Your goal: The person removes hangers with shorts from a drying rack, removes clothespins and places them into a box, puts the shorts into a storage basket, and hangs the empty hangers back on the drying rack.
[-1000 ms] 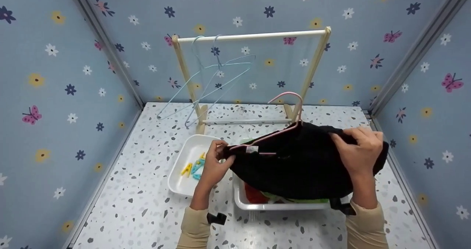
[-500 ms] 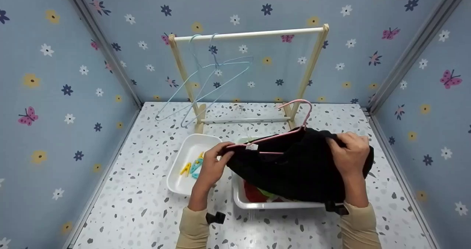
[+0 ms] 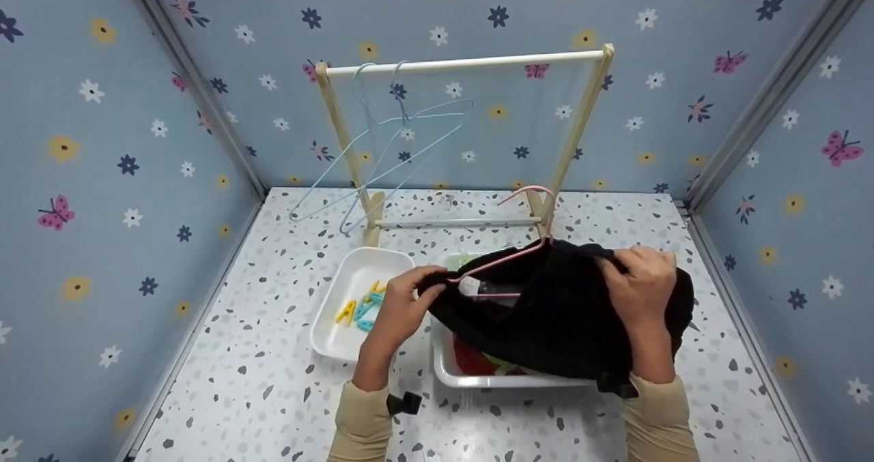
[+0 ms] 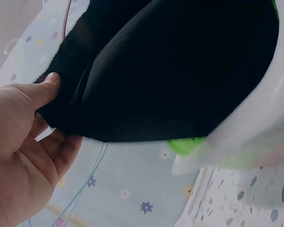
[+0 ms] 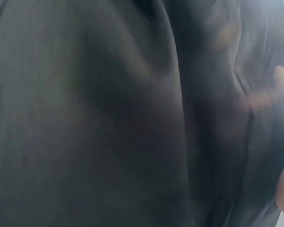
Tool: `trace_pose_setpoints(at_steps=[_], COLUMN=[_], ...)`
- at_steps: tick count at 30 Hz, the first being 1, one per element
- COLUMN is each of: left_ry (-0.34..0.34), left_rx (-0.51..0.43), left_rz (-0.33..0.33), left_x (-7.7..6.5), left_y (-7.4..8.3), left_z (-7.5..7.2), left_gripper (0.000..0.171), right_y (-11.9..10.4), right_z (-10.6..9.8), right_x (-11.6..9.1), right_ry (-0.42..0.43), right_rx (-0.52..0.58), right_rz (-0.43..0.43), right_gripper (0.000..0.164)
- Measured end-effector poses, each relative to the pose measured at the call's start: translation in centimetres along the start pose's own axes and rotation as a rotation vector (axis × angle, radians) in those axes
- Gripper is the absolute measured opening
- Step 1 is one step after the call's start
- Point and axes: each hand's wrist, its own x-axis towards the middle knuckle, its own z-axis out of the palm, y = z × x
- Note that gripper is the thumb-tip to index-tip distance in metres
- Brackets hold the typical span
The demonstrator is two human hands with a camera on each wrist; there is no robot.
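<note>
A black garment (image 3: 546, 325) hangs between my hands in the head view, over a white basket (image 3: 471, 381). A pink hanger (image 3: 504, 262) sits partly inside its opening, hook upward; a white label shows there. My left hand (image 3: 399, 308) pinches the garment's left edge by the hanger's end; in the left wrist view its thumb lies on the black cloth (image 4: 170, 71). My right hand (image 3: 645, 288) grips the garment's upper right edge, thumb in front. Dark cloth (image 5: 109, 118) fills most of the right wrist view. The hanger's right arm is hidden by the garment.
Behind stands a rack with a white bar (image 3: 464, 65) and wooden posts. Two light blue hangers (image 3: 382, 179) hang at its left. A white tray (image 3: 328, 336) holds yellow and blue clothespins (image 3: 369, 305). Red cloth (image 3: 472, 358) and green cloth lie in the basket.
Both hands keep their hold. My right hand has moved left with the garment's edge. The hanger's hook swung right, then back left, and the opening near the label now gapes wider.
</note>
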Motion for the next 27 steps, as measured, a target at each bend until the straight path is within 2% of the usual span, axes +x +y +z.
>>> trace_pose_setpoints(at_steps=[7, 13, 16, 20, 22, 27], left_ry=[-0.104, -0.179, -0.165, -0.107, -0.086, -0.051], left_rx=[0.033, 0.087, 0.114, 0.123, 0.116, 0.085], left_rz=[-0.003, -0.009, -0.004, 0.010, 0.019, 0.016], left_x=[0.0, -0.4, -0.5, -0.6, -0.7, -1.0], left_y=[0.3, 0.1, -0.2, -0.6, -0.8, -1.6], left_z=[1.4, 1.8, 1.8, 1.6, 1.5, 1.2], left_gripper=[0.025, 0.021, 0.017, 0.017, 0.016, 0.014], right_y=[-0.1, 0.5, 0.7, 0.8, 0.8, 1.0], right_z=[0.7, 0.6, 0.5, 0.5, 0.4, 0.0], right_x=[-0.3, -0.6, -0.9, -1.1, -1.1, -0.8], right_ry=[0.001, -0.041, -0.095, -0.152, -0.140, -0.041], right_rx=[0.079, 0.135, 0.129, 0.135, 0.147, 0.186], right_rz=[0.065, 0.081, 0.064, 0.039, 0.023, -0.004], right_gripper=[0.026, 0.018, 0.022, 0.028, 0.034, 0.044])
